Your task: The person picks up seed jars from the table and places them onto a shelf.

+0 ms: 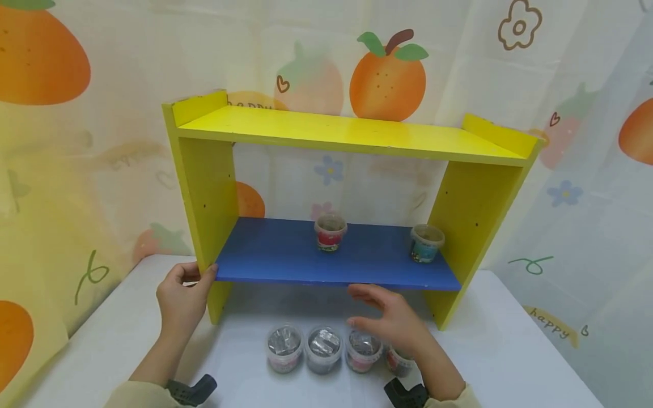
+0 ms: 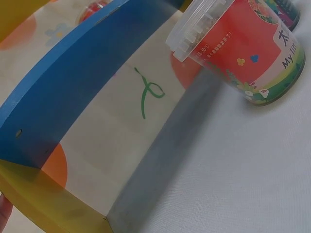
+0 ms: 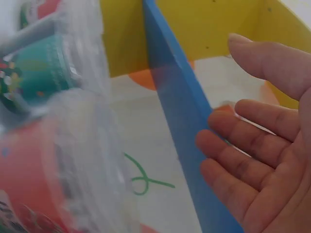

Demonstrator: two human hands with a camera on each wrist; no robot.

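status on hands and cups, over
Left hand grips yellow side panel; right hand empty. Two cups on blue board. Four cups on table in front, possible obstacle.

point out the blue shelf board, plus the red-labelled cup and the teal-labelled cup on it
blue shelf board (image 1: 367,258): head view, bare top surface
red-labelled cup (image 1: 329,238): head view, front label
teal-labelled cup (image 1: 424,249): head view, front label

We find the left hand gripping with bent fingers, its forearm below it. We observe the right hand with fingers loosely extended, thumb apart.
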